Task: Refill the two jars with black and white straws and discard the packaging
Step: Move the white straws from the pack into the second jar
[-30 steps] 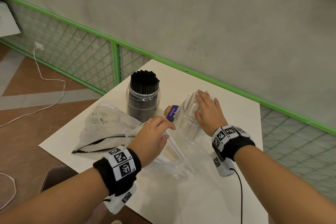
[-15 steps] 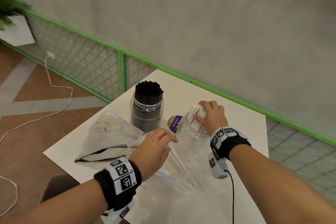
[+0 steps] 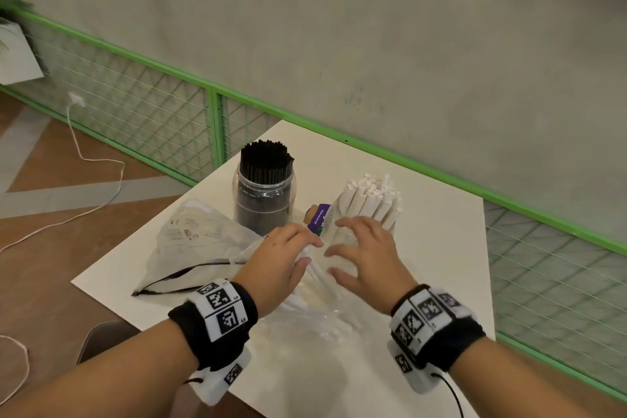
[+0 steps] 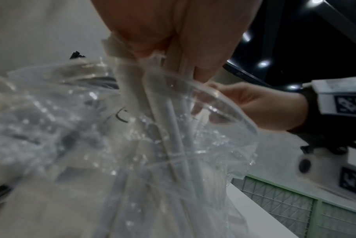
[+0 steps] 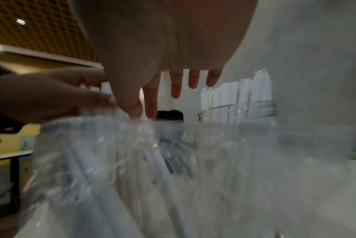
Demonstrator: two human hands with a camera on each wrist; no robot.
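Right hand (image 3: 368, 254) spread; fingers (image 5: 175, 87) splayed

White table (image 3: 441, 248) holds jar of black straws (image 3: 264, 200), jar of white straws (image 3: 369, 210), two clear plastic bags (image 3: 196, 244), purple-labelled item (image 3: 318, 218).

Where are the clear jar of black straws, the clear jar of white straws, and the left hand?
clear jar of black straws (image 3: 264, 204), head view, glass wall.
clear jar of white straws (image 3: 368, 207), head view, on the straws.
left hand (image 3: 276, 265), head view, back of hand.
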